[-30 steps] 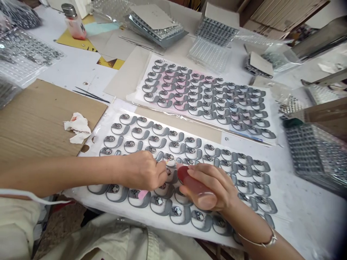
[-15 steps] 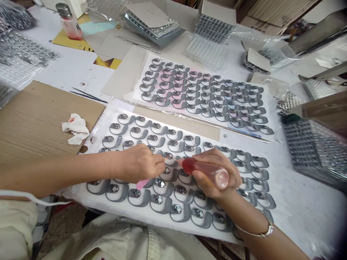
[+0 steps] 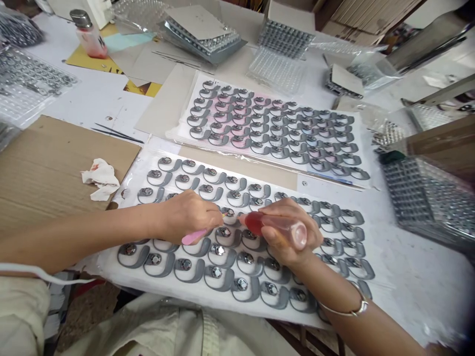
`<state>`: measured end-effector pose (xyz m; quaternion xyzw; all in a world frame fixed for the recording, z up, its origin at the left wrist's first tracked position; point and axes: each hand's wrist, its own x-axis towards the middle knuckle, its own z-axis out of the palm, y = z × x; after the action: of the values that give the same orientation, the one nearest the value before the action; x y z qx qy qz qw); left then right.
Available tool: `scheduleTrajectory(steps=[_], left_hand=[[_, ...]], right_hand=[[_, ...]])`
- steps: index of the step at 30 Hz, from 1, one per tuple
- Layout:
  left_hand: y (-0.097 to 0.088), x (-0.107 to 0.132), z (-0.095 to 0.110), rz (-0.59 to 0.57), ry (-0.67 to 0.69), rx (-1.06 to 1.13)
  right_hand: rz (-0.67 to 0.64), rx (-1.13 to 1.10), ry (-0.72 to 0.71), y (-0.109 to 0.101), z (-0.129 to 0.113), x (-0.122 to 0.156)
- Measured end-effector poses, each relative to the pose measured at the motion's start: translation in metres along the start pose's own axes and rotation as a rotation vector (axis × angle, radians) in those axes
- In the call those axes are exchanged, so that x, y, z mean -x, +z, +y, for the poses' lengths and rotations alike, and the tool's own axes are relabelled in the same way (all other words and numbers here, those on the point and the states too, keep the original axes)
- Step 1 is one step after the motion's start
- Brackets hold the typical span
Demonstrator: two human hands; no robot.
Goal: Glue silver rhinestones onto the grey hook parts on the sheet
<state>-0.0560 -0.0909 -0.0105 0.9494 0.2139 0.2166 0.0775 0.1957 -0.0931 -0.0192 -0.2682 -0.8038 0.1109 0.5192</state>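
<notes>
My left hand [image 3: 193, 217] is closed around a thin pink-handled tool [image 3: 193, 237]; its yellowish tip pokes out at the fingertips beside a shiny metal piece [image 3: 229, 212] on a grey curved holder. My right hand [image 3: 293, 230] grips a clear squeeze bottle [image 3: 276, 227] of red liquid, tilted with its nozzle pointing left, close to that same piece. Whether nozzle or tip touches it, I cannot tell. Under both hands lies a white board [image 3: 111, 264] with rows of such grey holders [image 3: 217, 282], each bearing a round metal piece; my hands hide some of them.
Behind stands a second white board [image 3: 178, 129] with similar rows. Crumpled tissue [image 3: 101, 179] lies on cardboard [image 3: 33, 168] at the left, near tweezers [image 3: 117, 132]. A capped bottle [image 3: 89, 34] with pink liquid stands at the back left; clear trays [image 3: 434, 202] sit on the right.
The pink handle has swung up a little in my left hand. Both hands appear slightly further left, and the whole view has shifted a little. My grip on the squeeze bottle is the same.
</notes>
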Motion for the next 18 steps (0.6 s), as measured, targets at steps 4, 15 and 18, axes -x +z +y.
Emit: scheduleTrajectory(steps=[4,15,18], left_hand=[[-0.0015,-0.0022,-0.0008,0.052,0.046,0.108],[-0.0011,-0.0025,-0.0012,0.09,0.038,0.129],[-0.0004,-0.0015,-0.0014,0.082,0.034,0.124]], right_hand=[[-0.016,0.022,0.066,0.0004,-0.004,-0.0008],[-0.022,0.007,0.045,0.002,-0.0006,0.0037],[0.021,-0.027,0.049,0.0031,-0.0001,0.0019]])
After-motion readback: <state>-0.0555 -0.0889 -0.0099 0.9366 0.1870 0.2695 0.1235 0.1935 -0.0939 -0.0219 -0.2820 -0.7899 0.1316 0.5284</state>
